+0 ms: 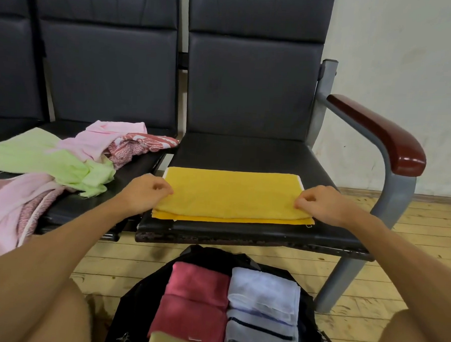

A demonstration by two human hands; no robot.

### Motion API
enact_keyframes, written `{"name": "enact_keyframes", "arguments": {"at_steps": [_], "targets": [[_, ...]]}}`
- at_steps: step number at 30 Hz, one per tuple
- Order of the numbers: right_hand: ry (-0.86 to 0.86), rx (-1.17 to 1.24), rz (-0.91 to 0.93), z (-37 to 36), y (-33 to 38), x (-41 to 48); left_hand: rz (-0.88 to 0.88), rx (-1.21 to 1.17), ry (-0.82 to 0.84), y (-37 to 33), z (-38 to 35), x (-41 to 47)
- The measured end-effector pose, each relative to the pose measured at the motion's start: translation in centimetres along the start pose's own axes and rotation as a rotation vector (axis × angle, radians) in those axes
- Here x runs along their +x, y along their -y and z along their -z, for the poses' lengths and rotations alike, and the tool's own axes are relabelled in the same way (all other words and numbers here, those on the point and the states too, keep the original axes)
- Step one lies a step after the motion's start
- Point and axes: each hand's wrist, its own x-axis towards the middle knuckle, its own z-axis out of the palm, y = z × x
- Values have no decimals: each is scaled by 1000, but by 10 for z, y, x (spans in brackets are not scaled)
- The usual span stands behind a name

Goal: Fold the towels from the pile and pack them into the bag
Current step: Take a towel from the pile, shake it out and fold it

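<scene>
Black bag holds folded towels — left hand and right hand have fingers clamped on the yellow towel.

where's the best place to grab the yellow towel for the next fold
Probably its two short ends, coming in from the sides: the yellow towel lies flat, long side across the seat, and the left hand and right hand pinch there now.

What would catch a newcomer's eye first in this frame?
The yellow towel lies folded on the black seat, with the left hand and right hand pinching its two ends. To its left sits a loose pile of pink, green and red-patterned towels; on the floor below, the black bag holds folded red towels and pale blue towels.
</scene>
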Motion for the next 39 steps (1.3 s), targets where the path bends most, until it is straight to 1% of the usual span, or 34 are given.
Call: {"name": "enact_keyframes", "arguments": {"at_steps": [2,4,5,6,8,10,12,13,15,17,19,21,23,25,27,29,31,35,39], "targets": [[-90,-14,-41,-5,3,6,68,14,-61,4,-5,10],[-204,-3,-101,-9,4,14,184,-5,-44,8,-11,19],[-235,11,-146,-11,5,17,248,-8,-13,10,-13,23],[-237,22,-196,-13,5,21,305,7,16,12,-16,28],[-187,28,-280,-18,5,27,389,87,36,15,-21,35],[-153,17,-329,-22,7,31,420,63,49,15,-25,38],[-146,22,-356,-24,11,34,413,-34,53,11,-28,38],[-135,35,-369,-25,13,35,393,-65,27,8,-28,37],[-98,116,-391,-25,18,36,353,-115,-106,2,-23,36],[-35,252,-408,-24,24,35,366,-256,-214,-2,-13,35],[21,341,-404,-22,31,32,443,-482,-198,-6,-1,28],[77,413,-397,-20,37,29,513,-708,-111,-12,9,18],[145,484,-386,-19,39,27,504,-833,-63,-20,20,10],[165,614,-382,-16,40,27,440,-884,-64,-33,30,6],[138,766,-401,-15,39,28,358,-893,-44,-49,36,7],[95,835,-431,-17,37,30,289,-850,-5,-69,37,10],[92,865,-449,-21,37,31,234,-741,32,-86,36,13],[149,976,-484,-21,29,31,179,-553,118,-131,14,20],[135,1072,-480,-20,21,31,157,-429,314,-167,-24,27]]}}
